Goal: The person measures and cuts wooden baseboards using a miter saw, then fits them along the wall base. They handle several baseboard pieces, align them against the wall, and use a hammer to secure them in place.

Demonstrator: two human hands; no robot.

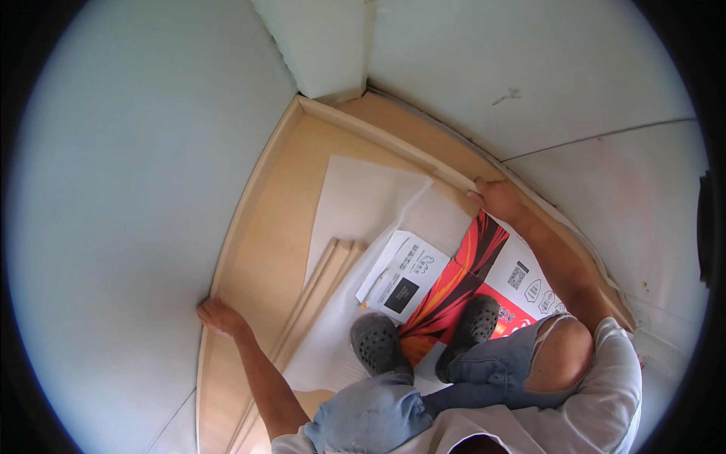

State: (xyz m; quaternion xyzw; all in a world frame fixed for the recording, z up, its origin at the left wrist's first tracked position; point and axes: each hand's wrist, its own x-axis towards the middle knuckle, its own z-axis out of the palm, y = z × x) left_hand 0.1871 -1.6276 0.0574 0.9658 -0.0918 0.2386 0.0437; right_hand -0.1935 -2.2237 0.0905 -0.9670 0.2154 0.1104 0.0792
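Note:
A large shallow light-brown wooden panel with a raised rim [257, 175] lies under me, its far corner close to a wall corner. At the left side of that rim is my left hand [219, 316], its fingers bent over the edge. My right hand [497, 197] grips the far right rim, fingers curled over the top and partly hidden. Inside the panel, a white foam sheet [367, 189] lies loosely under a flattened red and white printed cardboard box [503, 261]. Two narrow wooden strips [318, 286] lie lengthwise beside the foam.
My feet in dark clogs [380, 344] rest on the cardboard and foam. A pale wall [128, 174] stands close along the left rim, another wall [522, 83] on the right. Between the right rim and that wall runs a brown board [412, 121]. A pale column [325, 45] fills the far corner.

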